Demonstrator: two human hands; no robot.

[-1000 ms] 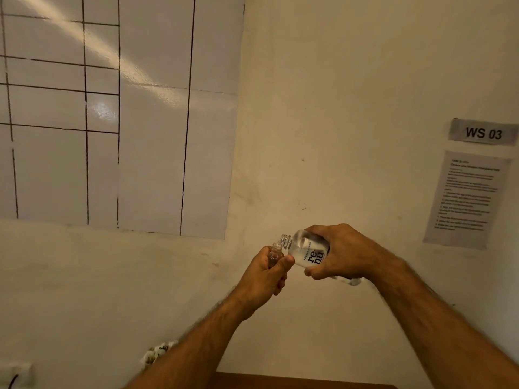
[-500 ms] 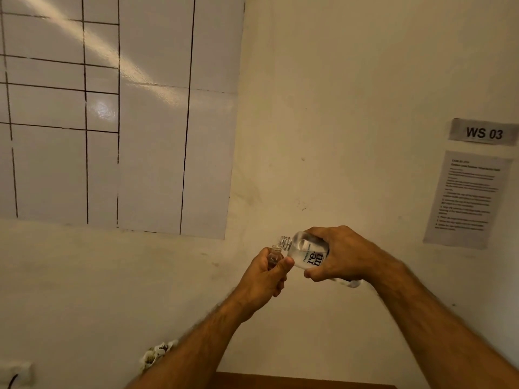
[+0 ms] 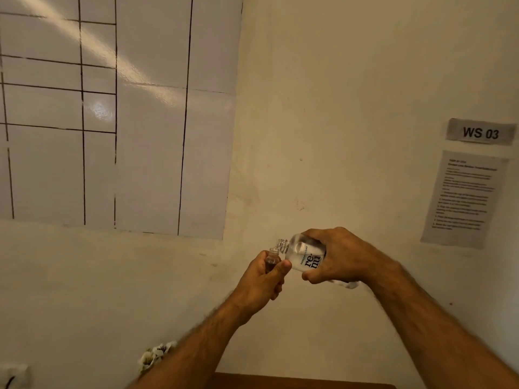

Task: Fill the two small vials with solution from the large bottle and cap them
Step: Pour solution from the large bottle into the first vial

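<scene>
My right hand (image 3: 341,255) grips the large clear bottle (image 3: 304,255), which has a "renu" label and no cap. The bottle lies nearly on its side, its neck pointing left. My left hand (image 3: 262,280) is closed around a small clear vial (image 3: 272,256), held upright with its open mouth just under the bottle's neck. Fingers hide most of the vial, so its fill level cannot be seen. Both are held up in front of a cream wall. The second vial and the caps are out of view.
A white gridded sheet (image 3: 146,122) hangs on the wall at the left. A "WS 03" sign (image 3: 480,133) and a printed instruction sheet (image 3: 463,197) are at the right. A brown table edge (image 3: 303,383) shows at the bottom, with a small floral object (image 3: 154,355) nearby.
Both hands have drifted slightly lower with bottle and vial still held together. The bottle's tilt looks about the same.
</scene>
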